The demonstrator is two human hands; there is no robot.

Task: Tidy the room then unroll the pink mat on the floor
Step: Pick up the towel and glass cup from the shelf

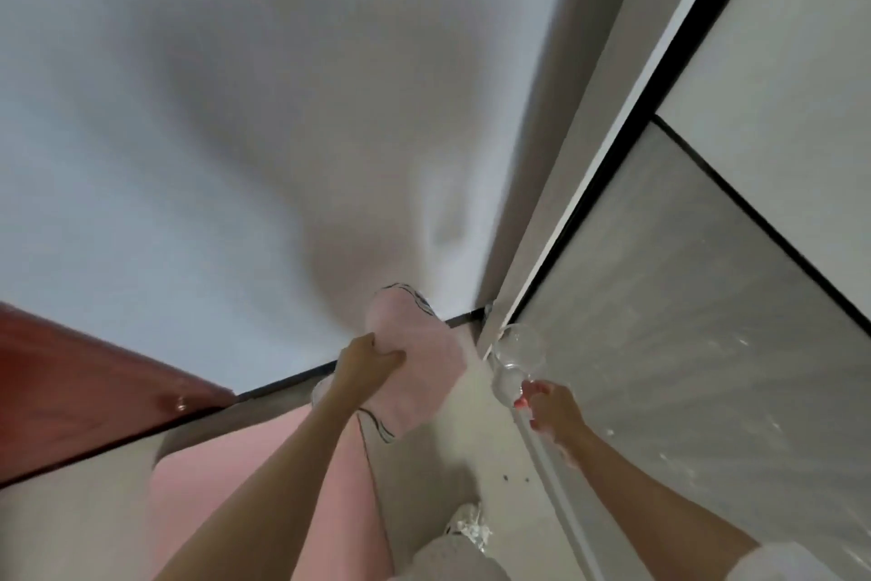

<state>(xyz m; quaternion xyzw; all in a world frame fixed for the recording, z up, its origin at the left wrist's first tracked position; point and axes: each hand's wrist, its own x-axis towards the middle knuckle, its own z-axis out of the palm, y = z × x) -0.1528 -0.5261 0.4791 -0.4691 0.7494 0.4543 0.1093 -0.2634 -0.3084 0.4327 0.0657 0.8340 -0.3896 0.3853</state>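
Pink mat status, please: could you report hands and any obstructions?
Left hand grips rolled pink mat, partly unrolled. Right hand holds clear glass object. White wall close ahead.

pink mat (414, 368), reddish-brown door (70, 392)

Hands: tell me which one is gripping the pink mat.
The left hand. It grips the rolled end of the pink mat, near the wall. The right hand is apart from the mat, beside the glass door, fingers curled at something clear.
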